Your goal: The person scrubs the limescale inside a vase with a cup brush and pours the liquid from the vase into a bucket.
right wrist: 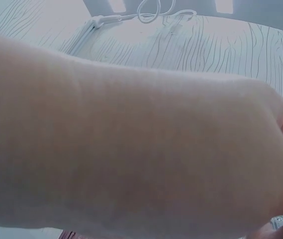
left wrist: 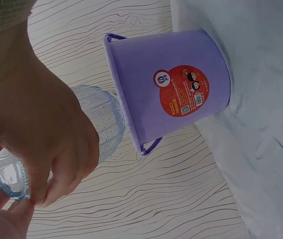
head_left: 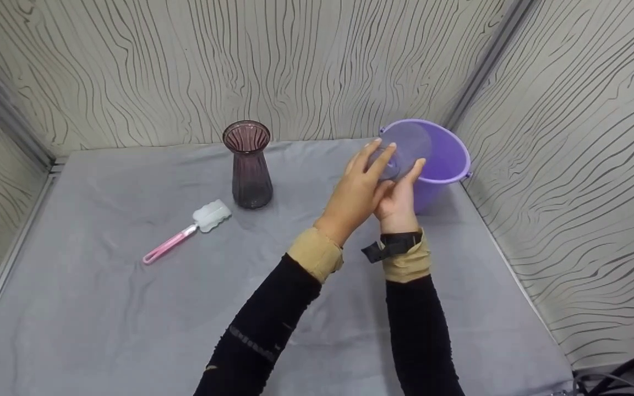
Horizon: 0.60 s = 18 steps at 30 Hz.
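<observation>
Both hands hold a bluish clear glass vessel [head_left: 411, 142] with a ribbed, dotted pattern, tilted beside the mouth of a purple bucket [head_left: 432, 190]. The left hand [head_left: 353, 192] curls its fingers round the glass from the left. Fingers and thumb of the right hand [head_left: 398, 203] grip it from below and from the right. In the left wrist view, the patterned body of the glass [left wrist: 104, 122] lies near the bucket's rim, and its round end is between the hands. The right wrist view is mostly filled by the right hand [right wrist: 156, 149], which hides the glass almost wholly.
A purple glass vase [head_left: 251, 170] stands upright at the back of the grey cloth [head_left: 130, 330]. Left of it lies a sponge brush [head_left: 187, 231] with a pink handle. Patterned panels [head_left: 295, 66] enclose the back and sides. Black cables [head_left: 619, 374] run at the lower right corner.
</observation>
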Motion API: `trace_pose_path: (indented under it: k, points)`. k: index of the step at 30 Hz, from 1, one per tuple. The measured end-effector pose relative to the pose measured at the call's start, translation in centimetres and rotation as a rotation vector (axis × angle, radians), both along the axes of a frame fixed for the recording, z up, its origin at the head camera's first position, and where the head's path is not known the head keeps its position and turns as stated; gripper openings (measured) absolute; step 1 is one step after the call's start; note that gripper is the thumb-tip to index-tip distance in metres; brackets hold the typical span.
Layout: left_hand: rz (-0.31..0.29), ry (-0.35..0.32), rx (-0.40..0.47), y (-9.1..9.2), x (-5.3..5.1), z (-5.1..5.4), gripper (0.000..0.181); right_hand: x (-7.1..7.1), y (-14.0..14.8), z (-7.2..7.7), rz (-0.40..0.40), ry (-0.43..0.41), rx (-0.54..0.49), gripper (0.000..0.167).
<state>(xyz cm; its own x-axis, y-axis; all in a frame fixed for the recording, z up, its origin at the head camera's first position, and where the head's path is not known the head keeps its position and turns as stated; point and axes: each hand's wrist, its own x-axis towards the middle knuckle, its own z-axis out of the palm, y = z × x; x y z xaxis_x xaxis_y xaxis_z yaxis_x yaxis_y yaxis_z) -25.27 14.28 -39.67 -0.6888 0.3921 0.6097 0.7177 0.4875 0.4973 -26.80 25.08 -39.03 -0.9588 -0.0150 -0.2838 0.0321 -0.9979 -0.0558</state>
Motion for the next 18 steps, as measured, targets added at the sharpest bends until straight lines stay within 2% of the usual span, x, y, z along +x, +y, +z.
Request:
trace_pose_path:
  k: [6,13,18]
  points:
    - [0.007,0.017,0.016,-0.3,0.1,-0.5,0.056,-0.1,-0.3,-0.3,-0.012,0.005,0.029,0.085]
    - [0.027,0.069,0.031,-0.6,0.1,-1.3,0.056,0.0,-0.6,-1.0,-0.007,-0.012,0.058,0.082]
    - [0.049,0.025,0.064,-1.0,0.1,-2.4,0.056,0.0,-1.0,-1.7,0.041,-0.033,0.110,0.081]
